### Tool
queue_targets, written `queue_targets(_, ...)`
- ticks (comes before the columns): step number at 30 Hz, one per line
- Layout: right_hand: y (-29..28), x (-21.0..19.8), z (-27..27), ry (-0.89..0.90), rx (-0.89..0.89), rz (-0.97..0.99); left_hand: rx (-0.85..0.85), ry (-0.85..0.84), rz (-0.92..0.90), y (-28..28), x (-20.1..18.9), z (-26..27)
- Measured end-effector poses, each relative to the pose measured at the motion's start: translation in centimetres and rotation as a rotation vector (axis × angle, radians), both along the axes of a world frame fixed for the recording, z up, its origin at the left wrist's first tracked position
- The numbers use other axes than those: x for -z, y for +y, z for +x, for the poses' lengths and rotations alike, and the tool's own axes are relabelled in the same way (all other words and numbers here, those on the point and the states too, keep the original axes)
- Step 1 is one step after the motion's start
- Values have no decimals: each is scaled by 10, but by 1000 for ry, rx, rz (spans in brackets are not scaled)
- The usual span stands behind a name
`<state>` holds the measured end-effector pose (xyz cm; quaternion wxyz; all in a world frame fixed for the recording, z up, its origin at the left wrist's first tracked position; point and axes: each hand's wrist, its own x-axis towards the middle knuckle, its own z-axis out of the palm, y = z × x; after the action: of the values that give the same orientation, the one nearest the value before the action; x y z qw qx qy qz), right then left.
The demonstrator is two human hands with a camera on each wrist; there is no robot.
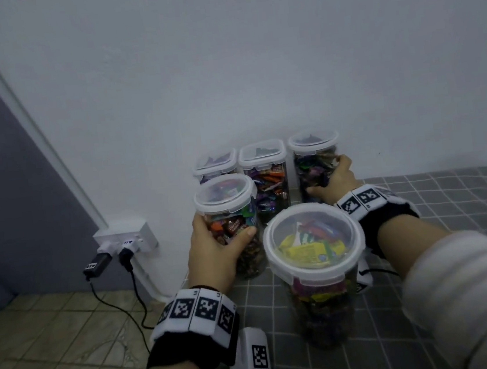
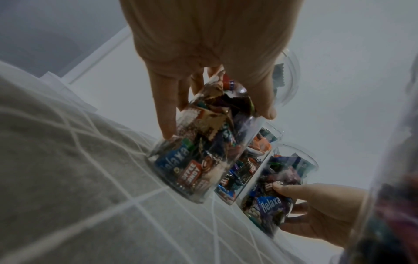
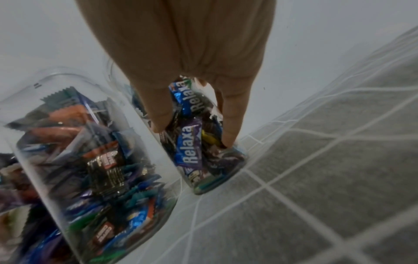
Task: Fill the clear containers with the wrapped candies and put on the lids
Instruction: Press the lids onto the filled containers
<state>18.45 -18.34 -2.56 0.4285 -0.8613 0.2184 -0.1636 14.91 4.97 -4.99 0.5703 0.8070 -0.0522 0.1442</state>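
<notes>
Nearest jar [image 1: 317, 270] stands lidded; hands [image 1: 214, 256] [image 1: 334, 181] seemingly grip two others.

- The containers [image 1: 317, 267] are showing as clear, smooth, glossy plastic, catching small highlights in both wrist views.
- Their lids [image 1: 312, 238] are looking like translucent plastic with milky white rims.
- The wrapped candies [image 3: 189, 148] are gleaming in shiny foil and glossy printed film with crimped edges.
- The bed cover [image 1: 437, 192] is appearing as matt grey cloth, slightly fuzzy, crossed by thin pale lines.
- The wall [image 1: 252, 62] is looking matt and smooth, painted white.
- The floor tiles [image 1: 42, 343] are reflecting faintly, hard and mottled.
- The wrist bands [image 1: 195, 308] are showing matt black cloth with printed white panels.
</notes>
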Motion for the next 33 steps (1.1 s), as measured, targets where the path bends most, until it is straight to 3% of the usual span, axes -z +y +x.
queue_targets(10, -10, -17, -23, 108, -54, -42, -20, 4, 43, -1, -3, -3)
queue_targets(13, -15, -36, -55, 66, -154, 11, -27, 14, 69, -1, -6, -6)
queue_targets(18, 0, -57, -138, -288, -311, 316, -58, 23, 122, -4, -14, -15)
queue_targets(22, 15, -44, -174, -146, -577, 262, -45, 35, 146, -10, -20, -29)
queue_targets(25, 26, -27, -179, -129, -667, 222, -40, 31, 157, -14, -22, -39)
queue_targets(33, 45, -11, -174, -259, -577, 217, -9, 22, 162, -17, -21, -51)
